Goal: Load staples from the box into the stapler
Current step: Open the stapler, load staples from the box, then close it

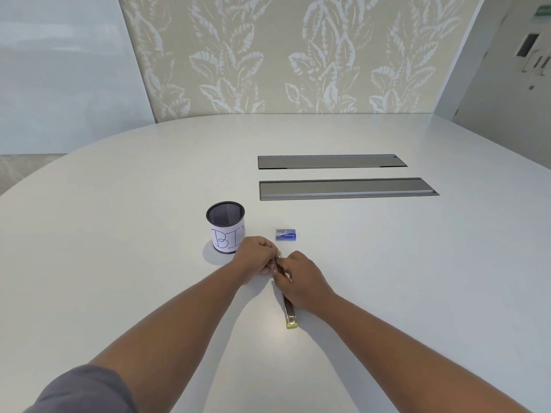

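The stapler (289, 312) lies opened out flat on the white table (119, 234), a long metal strip with a yellow end nearest me. My left hand (253, 257) grips its far end with curled fingers. My right hand (301, 281) lies over the middle of the stapler, its fingers pinching at the metal channel right beside the left hand. The small blue staple box (286, 234) sits closed on the table just beyond both hands, untouched. Any staples between my fingers are hidden.
A black mesh cup (225, 226) with a paper label reading "BIN" stands just left of my left hand. Two long grey cable hatches (343, 189) are set into the table farther back. A leaf-patterned wall rises behind the table.
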### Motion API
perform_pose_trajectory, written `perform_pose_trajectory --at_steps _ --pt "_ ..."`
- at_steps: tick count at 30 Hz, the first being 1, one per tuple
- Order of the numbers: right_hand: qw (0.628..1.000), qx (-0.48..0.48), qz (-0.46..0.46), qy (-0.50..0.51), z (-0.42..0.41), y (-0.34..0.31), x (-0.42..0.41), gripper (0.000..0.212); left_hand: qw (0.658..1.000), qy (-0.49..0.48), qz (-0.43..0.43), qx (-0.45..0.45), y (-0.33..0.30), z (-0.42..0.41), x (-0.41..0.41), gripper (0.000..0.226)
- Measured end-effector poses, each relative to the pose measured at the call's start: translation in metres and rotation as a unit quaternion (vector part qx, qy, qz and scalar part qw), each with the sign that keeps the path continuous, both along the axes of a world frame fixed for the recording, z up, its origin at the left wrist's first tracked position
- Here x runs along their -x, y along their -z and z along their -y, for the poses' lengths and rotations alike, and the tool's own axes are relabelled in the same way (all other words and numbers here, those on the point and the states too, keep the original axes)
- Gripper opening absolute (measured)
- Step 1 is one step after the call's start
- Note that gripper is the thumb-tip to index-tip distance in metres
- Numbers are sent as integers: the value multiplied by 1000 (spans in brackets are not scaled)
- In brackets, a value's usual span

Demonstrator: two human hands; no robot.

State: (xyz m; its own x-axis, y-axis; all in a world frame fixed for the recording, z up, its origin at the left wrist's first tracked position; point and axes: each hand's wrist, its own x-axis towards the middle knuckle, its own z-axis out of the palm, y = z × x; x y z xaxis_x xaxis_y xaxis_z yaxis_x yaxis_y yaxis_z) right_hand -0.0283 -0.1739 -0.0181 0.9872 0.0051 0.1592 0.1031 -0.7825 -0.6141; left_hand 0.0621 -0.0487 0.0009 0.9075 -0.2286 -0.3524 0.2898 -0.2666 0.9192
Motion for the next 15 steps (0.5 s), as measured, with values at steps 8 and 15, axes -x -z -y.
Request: perform_pose_trajectory --at_steps 8,15 --pt "998 -26 -24 50 -1 -7 3 40 1000 10 10 25 5 -4 3 8" --pt "994 9 -76 79 -2 -11 11 66 998 47 34 6 5 -11 10 20"
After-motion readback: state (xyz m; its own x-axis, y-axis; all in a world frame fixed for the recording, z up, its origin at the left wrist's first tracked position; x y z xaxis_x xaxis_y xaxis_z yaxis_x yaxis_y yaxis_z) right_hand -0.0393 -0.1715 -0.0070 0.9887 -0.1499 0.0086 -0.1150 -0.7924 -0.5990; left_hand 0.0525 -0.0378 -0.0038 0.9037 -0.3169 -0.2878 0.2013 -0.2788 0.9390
